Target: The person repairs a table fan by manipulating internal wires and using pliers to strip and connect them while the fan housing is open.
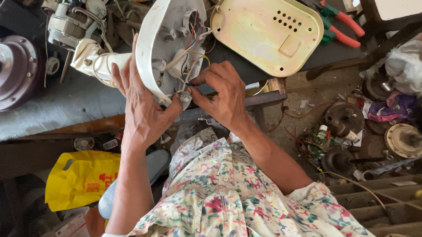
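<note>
While a motor (10,69) lies at the counter's (42,115) left end, the left hand (143,111) grips the white housing's (152,41) rim, fingers wrapped around it, holding it upright at the counter edge. Just beside, the right hand (222,97) pinches a wire (189,84) inside the housing. Farther right lie a yellowish plate (264,30) and pliers (341,25).

Too small to tell: the item pinched at the right hand (224,97) fingertips among the wires (192,49). Hidden behind the left hand (143,111): the lower edge of the white housing (150,46). Cut off at the frame's edges: the dark round motor part (6,69) at left, the white bag (412,67) at right.
</note>
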